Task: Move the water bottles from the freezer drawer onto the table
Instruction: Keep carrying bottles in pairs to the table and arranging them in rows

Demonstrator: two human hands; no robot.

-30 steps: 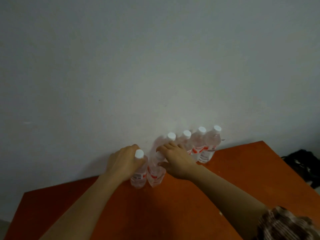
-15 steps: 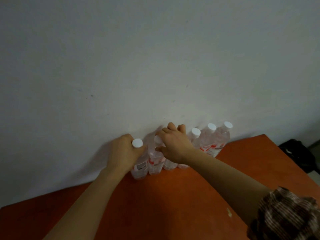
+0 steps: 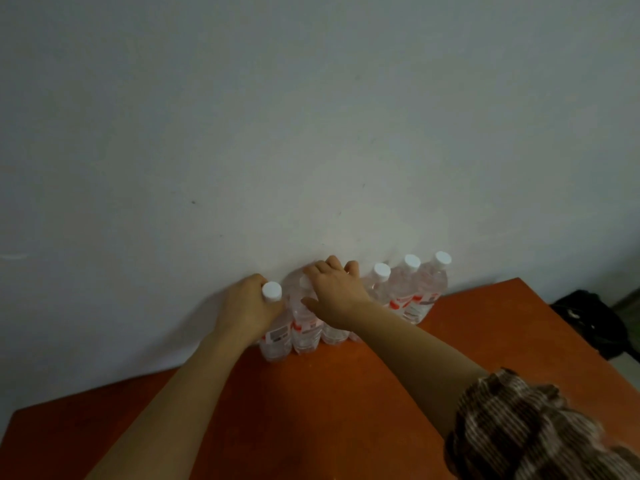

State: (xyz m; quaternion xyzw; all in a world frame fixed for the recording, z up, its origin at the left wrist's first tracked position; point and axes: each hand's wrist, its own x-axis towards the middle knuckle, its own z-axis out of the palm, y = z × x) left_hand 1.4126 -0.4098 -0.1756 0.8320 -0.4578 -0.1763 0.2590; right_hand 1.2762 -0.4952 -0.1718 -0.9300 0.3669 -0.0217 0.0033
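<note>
A pale wall [image 3: 311, 116] fills the upper two thirds of the frame. Below it, the orange-brown table [image 3: 311, 420] spans the lower part. A checked sleeve [image 3: 519, 431] sits at the lower right, and a dark bag [image 3: 595, 323] lies past the table's right edge.

The water bottles [image 3: 408, 292] stand upright in a tight row along the table's far edge against the wall, probably to keep them steady and leave the front free. The freezer drawer is not in view.

The left hand [image 3: 247, 306] wraps its fingers around the leftmost bottle [image 3: 277, 337], just under its white cap [image 3: 272, 291]. The right hand [image 3: 334, 294] curls over the top of the second bottle [image 3: 304, 327], thumb on its near side, seemingly pressing it into line.
</note>
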